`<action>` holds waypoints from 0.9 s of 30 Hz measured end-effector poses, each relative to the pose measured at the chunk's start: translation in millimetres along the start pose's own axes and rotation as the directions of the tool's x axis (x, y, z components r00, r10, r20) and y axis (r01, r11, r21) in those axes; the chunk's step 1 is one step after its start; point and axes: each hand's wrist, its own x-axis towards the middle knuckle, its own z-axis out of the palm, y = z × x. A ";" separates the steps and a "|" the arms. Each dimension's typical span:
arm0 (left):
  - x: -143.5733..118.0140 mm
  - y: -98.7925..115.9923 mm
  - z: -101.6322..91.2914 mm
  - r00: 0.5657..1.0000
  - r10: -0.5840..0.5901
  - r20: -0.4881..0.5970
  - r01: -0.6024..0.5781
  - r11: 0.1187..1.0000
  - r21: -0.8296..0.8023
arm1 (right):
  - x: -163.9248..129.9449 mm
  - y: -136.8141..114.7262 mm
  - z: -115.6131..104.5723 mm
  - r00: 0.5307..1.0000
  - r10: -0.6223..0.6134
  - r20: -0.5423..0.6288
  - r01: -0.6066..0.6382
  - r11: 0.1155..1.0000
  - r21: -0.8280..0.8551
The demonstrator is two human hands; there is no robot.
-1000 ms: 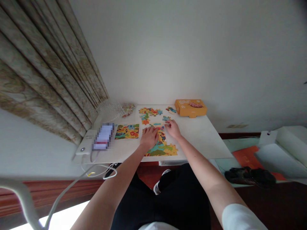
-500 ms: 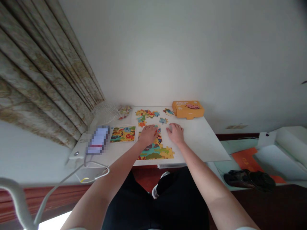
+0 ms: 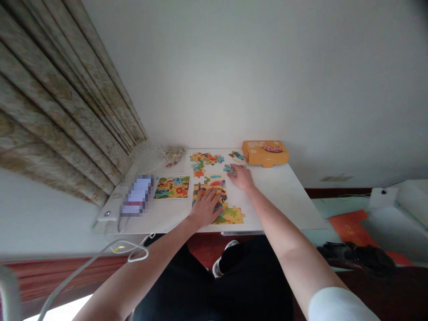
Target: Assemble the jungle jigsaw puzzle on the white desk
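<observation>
Far left on the table (image 3: 284, 196): phone (image 3: 137, 200), then picture card (image 3: 172, 187), apparently kept close as the reference. Left hand (image 3: 205, 208) lies flat, fingers spread, pinning the built puzzle (image 3: 217, 203) near the front edge. Right hand (image 3: 242, 176) reaches farther; fingertips closed on a loose piece (image 3: 229, 169), orange box (image 3: 265, 152) beyond.

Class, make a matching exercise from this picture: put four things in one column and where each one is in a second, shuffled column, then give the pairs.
1. left hand
2. right hand
3. orange box
4. reference picture

A. far right corner of the table
B. flat on the assembled puzzle
C. beside the phone
D. touching a loose blue piece

Pairs: 1-B, 2-D, 3-A, 4-C
</observation>
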 end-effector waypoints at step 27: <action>53.0 29.5 -18.1 0.995 0.011 -0.095 -0.036 0.963 -0.268 | -116.8 -48.4 -40.6 0.900 0.388 0.199 -0.342 0.345 0.874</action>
